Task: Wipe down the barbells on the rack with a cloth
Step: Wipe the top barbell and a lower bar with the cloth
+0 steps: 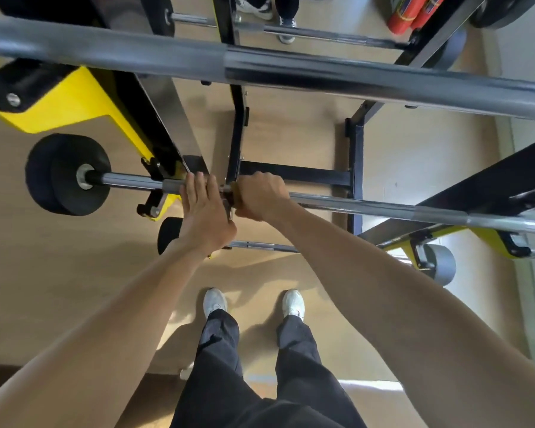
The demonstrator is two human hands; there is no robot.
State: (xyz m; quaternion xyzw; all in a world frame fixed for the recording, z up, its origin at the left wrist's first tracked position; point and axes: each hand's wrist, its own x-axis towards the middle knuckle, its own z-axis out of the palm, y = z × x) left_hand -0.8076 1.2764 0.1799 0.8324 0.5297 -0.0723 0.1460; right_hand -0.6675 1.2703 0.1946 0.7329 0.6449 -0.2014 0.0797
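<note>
A steel barbell (pixel 368 206) lies across the yellow and black rack (pixel 84 97), with black plates (pixel 65 174) on its left end. My right hand (pixel 260 196) is curled round the bar near its middle, gripping a brownish cloth (pixel 229 193) of which only a small edge shows. My left hand (pixel 203 211) rests just left of it, its straight fingers laid over the bar. A thicker grey barbell (pixel 291 67) crosses the view higher up, close to the camera. A third bar (pixel 322 34) sits on the far side of the rack.
A lower bar (pixel 260 245) with a black plate (pixel 167 234) hangs under my hands. The black rack frame (pixel 354 174) stands behind the bar. A grey plate (pixel 442 264) is at the right. Red cylinders (pixel 411 10) lie at the back. Another person's shoes (pixel 286 26) stand beyond the rack.
</note>
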